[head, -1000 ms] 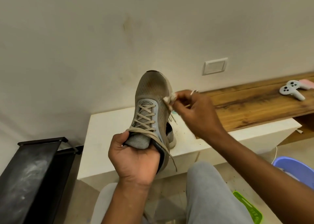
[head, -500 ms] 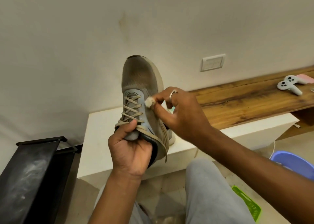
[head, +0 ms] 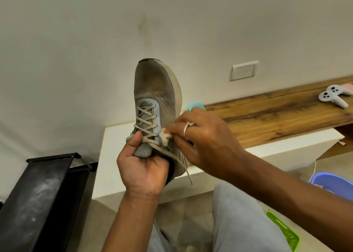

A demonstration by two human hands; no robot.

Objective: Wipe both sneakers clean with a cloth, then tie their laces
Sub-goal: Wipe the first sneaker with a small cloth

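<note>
A grey-beige mesh sneaker (head: pixel 154 91) stands toe-up in the air in front of me, its toe dirty and its beige laces (head: pixel 145 123) loose, one end dangling below. My left hand (head: pixel 143 165) grips it at the tongue and heel, thumb across the lower laces. My right hand (head: pixel 200 141), wearing a ring, pinches a small white cloth (head: pixel 165 137) against the sneaker's right side beside the laces. The second sneaker is hidden from view.
A white low cabinet (head: pixel 114 156) sits behind the shoe, joined to a wooden shelf (head: pixel 277 118) holding a white game controller (head: pixel 333 97). A teal object (head: pixel 196 106) peeks above my right hand. Black rack (head: pixel 38 194) at left; purple basin (head: pixel 332 185) and green basket (head: pixel 284 232) at right.
The cloth has slid from the sneaker's upper right side down to beside the lower laces. The shoe was lifted higher and its sole edge turned more into view.
</note>
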